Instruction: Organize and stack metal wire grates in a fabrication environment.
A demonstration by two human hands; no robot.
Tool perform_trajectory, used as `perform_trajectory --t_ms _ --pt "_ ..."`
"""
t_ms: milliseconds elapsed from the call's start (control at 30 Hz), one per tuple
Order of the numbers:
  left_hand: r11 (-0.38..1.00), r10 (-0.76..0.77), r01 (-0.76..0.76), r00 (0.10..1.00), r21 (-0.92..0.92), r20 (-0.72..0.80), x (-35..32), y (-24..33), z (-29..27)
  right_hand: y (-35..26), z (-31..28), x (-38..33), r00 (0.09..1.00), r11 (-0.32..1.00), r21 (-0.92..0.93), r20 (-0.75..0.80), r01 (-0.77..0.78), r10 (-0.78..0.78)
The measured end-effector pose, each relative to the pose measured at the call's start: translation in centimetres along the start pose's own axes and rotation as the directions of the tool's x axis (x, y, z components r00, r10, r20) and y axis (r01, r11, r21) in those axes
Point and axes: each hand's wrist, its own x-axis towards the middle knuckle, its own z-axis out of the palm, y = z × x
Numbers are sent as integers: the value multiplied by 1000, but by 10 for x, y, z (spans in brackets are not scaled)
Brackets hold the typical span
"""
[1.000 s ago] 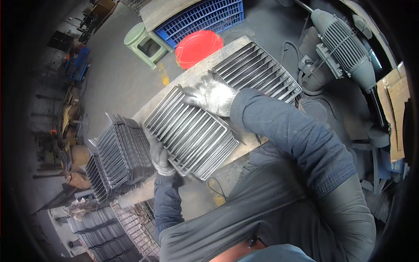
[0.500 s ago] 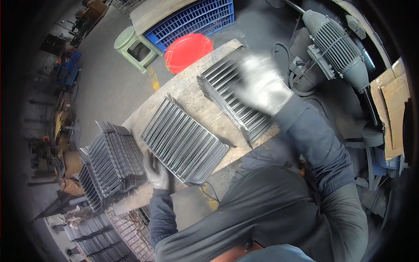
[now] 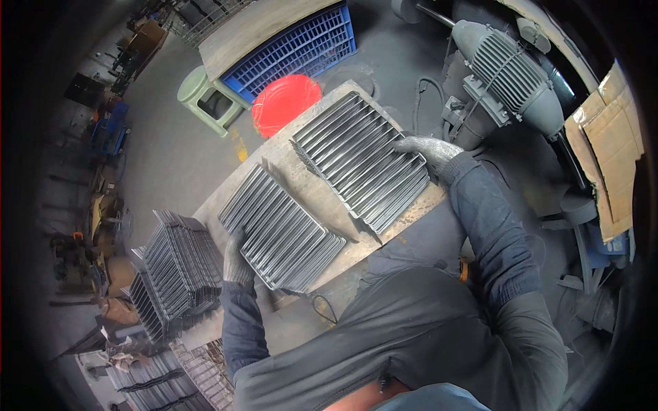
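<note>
Two stacks of metal wire racks lie before me on a worn board. My left hand (image 3: 236, 264), in a grey glove, is closed on the left edge of the middle stack (image 3: 281, 236), its fingertips partly hidden by the wires. At the far right edge of the right stack (image 3: 363, 161), my gloved right hand (image 3: 433, 151) grips a wire rack. Its thumb lies over the wires and the other fingers are mostly hidden. Farther left stands a taller pile of wire racks (image 3: 181, 264).
The board (image 3: 299, 168) runs diagonally under the stacks. Beyond it are a red round stool (image 3: 284, 103), a green stool (image 3: 205, 103) and a blue plastic crate (image 3: 295, 51). A grey motor (image 3: 510, 75) and cardboard (image 3: 606, 157) stand at the right. More metal parts (image 3: 151, 380) lie at lower left.
My right hand, blurred over the right stack before, has moved to that stack's right edge and holds it. My left hand has shifted slightly up along the middle stack. The whole view has tilted a little.
</note>
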Motion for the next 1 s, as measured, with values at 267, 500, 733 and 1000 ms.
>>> perform_trajectory --t_ms 267,500,733,1000 --pt "999 -33 33 999 0 -14 22 8 13 4 25 -6 992 993 -43 69 111 -108" --pt "999 -40 39 999 -17 -20 33 5 -1 2 14 -3 993 994 -33 64 101 -99" --pt "877 251 -102 930 469 -267 39 11 -26 5 6 5 949 835 -459 64 303 -310" --pt "331 507 -114 859 937 -75 37 41 90 -28 5 -18 890 459 -851 22 256 -456"
